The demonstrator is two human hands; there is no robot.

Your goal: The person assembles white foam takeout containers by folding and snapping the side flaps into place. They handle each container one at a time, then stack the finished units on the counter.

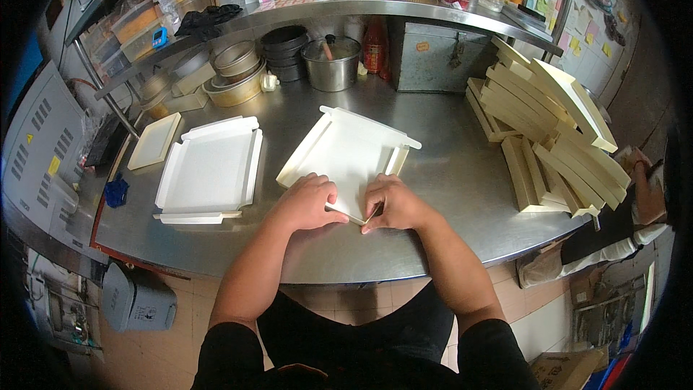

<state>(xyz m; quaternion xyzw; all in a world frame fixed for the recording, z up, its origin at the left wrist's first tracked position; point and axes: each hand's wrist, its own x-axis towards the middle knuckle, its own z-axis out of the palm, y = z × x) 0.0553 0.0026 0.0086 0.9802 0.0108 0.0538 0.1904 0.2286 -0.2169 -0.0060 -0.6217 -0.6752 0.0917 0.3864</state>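
Note:
A white cardboard box (343,152), partly folded, lies turned at an angle on the steel table in front of me. My left hand (309,201) is closed on its near edge, the fingers curled over the side wall. At the near corner my right hand (392,204) pinches the cardboard between thumb and fingers. The box's far flaps stand out loosely, and its left wall is raised. Left of it lies a flat stack of unfolded white box blanks (209,166) with creased edges. Beyond that stack is a shallow cream tray-like box (154,141).
Folded cream boxes (552,130) are piled unevenly at the right of the steel table (447,195). Along the back stand a steel pot (331,65), round pans (237,65) and a grey metal chest (444,58), under a loaded shelf (325,6). Another person's arm (650,191) shows at the far right.

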